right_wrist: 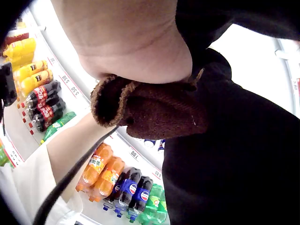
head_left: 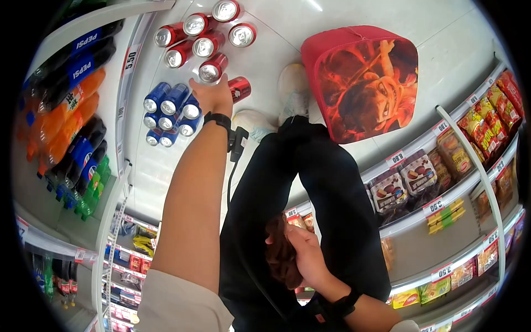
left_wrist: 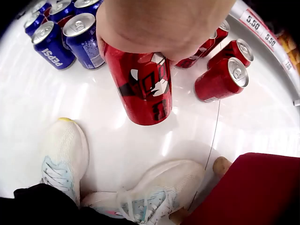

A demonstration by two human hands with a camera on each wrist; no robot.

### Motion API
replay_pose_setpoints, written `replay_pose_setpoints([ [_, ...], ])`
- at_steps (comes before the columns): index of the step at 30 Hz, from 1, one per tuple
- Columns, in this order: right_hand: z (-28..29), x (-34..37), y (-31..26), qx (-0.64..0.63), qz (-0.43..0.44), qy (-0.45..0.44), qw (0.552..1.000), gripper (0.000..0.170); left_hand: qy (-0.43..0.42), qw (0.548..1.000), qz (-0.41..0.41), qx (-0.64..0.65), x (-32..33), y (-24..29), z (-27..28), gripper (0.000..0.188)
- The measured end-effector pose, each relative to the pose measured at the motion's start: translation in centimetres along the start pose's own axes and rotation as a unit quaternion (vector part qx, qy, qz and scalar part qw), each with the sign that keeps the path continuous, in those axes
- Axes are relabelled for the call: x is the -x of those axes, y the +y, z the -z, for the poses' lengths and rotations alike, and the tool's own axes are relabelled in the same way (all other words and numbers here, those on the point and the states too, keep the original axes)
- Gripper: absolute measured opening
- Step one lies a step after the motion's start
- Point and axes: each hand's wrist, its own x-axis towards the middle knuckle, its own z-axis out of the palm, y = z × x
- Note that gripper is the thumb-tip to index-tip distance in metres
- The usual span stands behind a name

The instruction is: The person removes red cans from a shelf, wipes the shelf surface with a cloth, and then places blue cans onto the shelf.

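My left hand (head_left: 214, 98) (left_wrist: 161, 26) grips a red can (head_left: 240, 89) (left_wrist: 143, 89), tilted with its printed side showing, just above or at the floor. Beyond the fingers stand several red cans (head_left: 206, 45) (left_wrist: 222, 80) with silver tops. Several blue Pepsi cans (head_left: 174, 98) (left_wrist: 52, 47) are grouped beside that hand. Near my lap, the right hand (head_left: 311, 259) (right_wrist: 126, 44) holds a brown knitted cloth (head_left: 281, 254) (right_wrist: 164, 112); its fingers are mostly hidden in the right wrist view.
A red stool or box with a printed picture (head_left: 368, 86) stands right of the shoes (head_left: 293, 91). Drink shelves with bottles (head_left: 72, 116) line the left, snack shelves (head_left: 417, 193) the right. A black cable (head_left: 229, 188) hangs from the left wrist.
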Motion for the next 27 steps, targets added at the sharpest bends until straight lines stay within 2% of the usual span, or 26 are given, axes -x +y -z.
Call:
replay_pose_setpoints([
  [1,-0.1,0.1,-0.2,0.004,-0.003,0.002,1.0,0.033,-0.017,0.999,0.017,-0.021,0.5,-0.2,0.4,0.089],
  [3,-0.1,0.1,-0.2,0.008,-0.006,0.004,1.0,0.034,-0.051,0.998,0.033,0.002,0.9,-1.4,1.1,0.083],
  [5,0.0,0.0,0.0,-0.005,0.003,-0.001,1.0,0.035,-0.045,0.997,0.064,0.001,1.9,-2.2,1.4,0.067],
  [7,-0.2,-0.1,0.1,-0.011,0.0,-0.002,1.0,0.036,-0.182,0.974,0.096,-0.1,-0.9,-6.4,-0.5,0.063],
  [8,-0.1,-0.3,0.3,-0.002,0.004,-0.001,1.0,0.036,-0.189,0.957,0.21,0.069,-0.2,-7.0,-0.5,0.058],
  [9,0.0,-0.4,0.5,0.007,0.007,0.0,1.0,0.037,-0.196,0.91,0.338,0.14,1.1,-5.6,0.5,0.055],
  [11,0.0,-0.5,0.5,0.016,0.007,0.004,1.0,0.037,-0.312,0.839,0.389,0.217,1.3,-6.2,1.5,0.053],
  [12,0.1,-0.5,0.6,0.023,0.008,0.006,1.0,0.037,-0.312,0.838,0.392,0.218,1.3,-6.4,2.1,0.053],
  [14,0.2,-0.6,0.5,0.026,0.005,0.006,1.0,0.037,-0.428,0.759,0.418,0.256,1.2,-6.6,3.0,0.055],
  [15,0.2,-0.5,0.5,0.026,0.004,0.003,1.0,0.037,-0.428,0.757,0.422,0.256,1.3,-6.9,3.3,0.055],
  [18,0.3,-0.5,0.4,0.026,-0.002,0.007,1.0,0.037,-0.485,0.709,0.407,0.311,1.2,-7.5,3.8,0.054],
  [21,0.2,-0.5,0.3,0.017,-0.008,0.007,1.0,0.036,-0.469,0.693,0.419,0.353,1.3,-7.9,3.7,0.052],
  [25,0.3,-0.5,0.3,0.027,-0.008,0.013,1.0,0.035,-0.449,0.693,0.42,0.377,0.6,-8.5,2.9,0.052],
  [27,0.3,-0.5,0.3,0.02,-0.001,0.006,1.0,0.034,-0.475,0.687,0.368,0.409,-0.2,-9.0,1.7,0.053],
])
